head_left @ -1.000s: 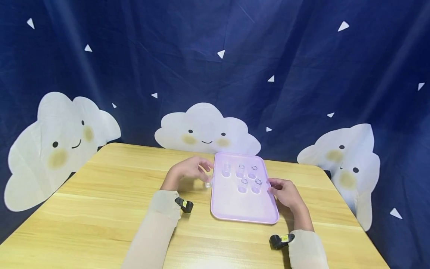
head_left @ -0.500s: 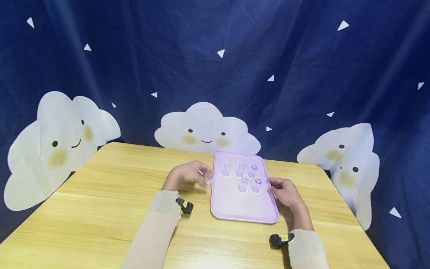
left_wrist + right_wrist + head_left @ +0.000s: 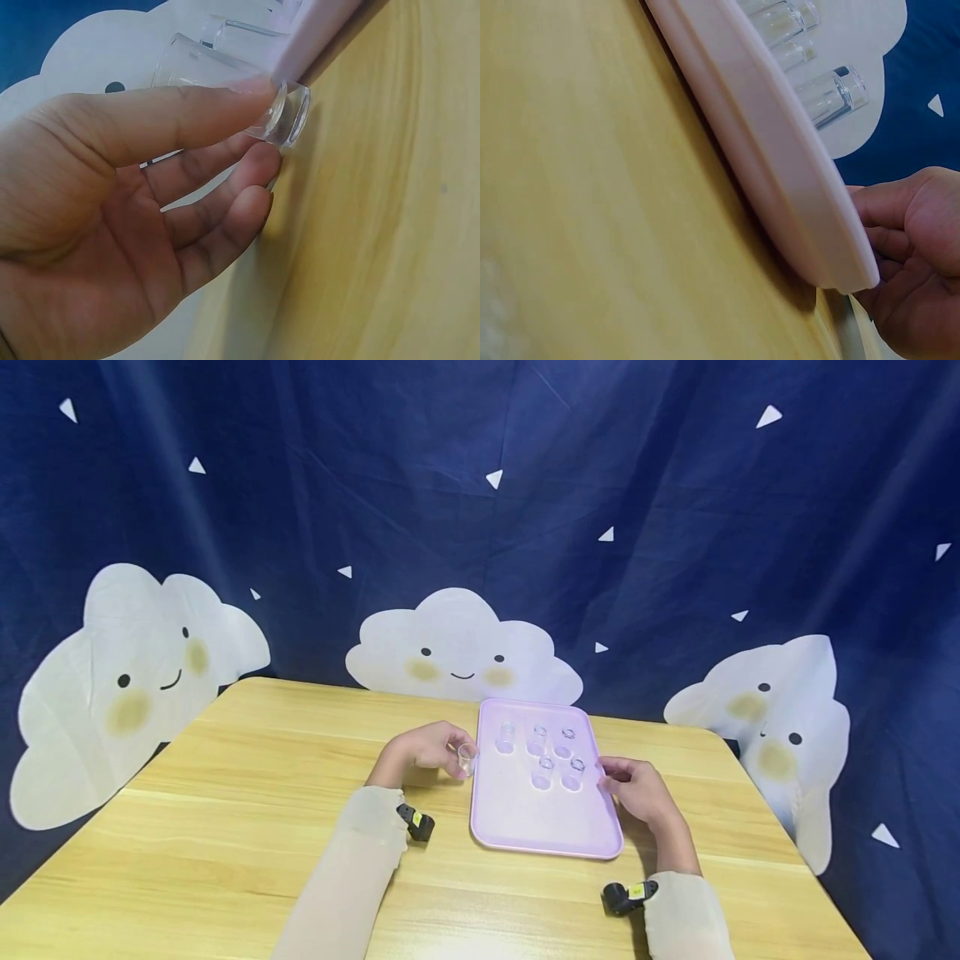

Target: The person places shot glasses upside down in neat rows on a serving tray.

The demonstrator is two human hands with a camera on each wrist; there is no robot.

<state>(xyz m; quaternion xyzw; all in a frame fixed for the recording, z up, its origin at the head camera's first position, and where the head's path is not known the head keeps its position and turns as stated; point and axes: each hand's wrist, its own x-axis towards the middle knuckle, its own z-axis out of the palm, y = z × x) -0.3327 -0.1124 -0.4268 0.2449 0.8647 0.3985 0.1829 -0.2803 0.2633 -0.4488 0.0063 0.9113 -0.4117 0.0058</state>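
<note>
My left hand (image 3: 429,747) pinches a small clear shot glass (image 3: 467,759) between thumb and fingers, just outside the left rim of a light purple tray (image 3: 517,822). In the left wrist view the thumb lies along the side of this shot glass (image 3: 202,64), and its thick base sits close over the table. My right hand (image 3: 637,789) holds the tray's right edge, fingers curled at the rim. Several more clear glasses stand upright on the tray in two rows, one of them a front glass (image 3: 542,777). The right wrist view shows the pink-looking tray wall (image 3: 795,172) from outside.
A light wooden table (image 3: 247,827) carries the tray. Behind it hangs a dark blue curtain (image 3: 420,527) with white clouds and small triangles. Each wrist wears a black camera, such as the right camera (image 3: 626,897).
My left fingers have closed round the shot glass beside the tray, where earlier they hovered above it. The glass has come up slightly and tilted. Right hand and tray stay put.
</note>
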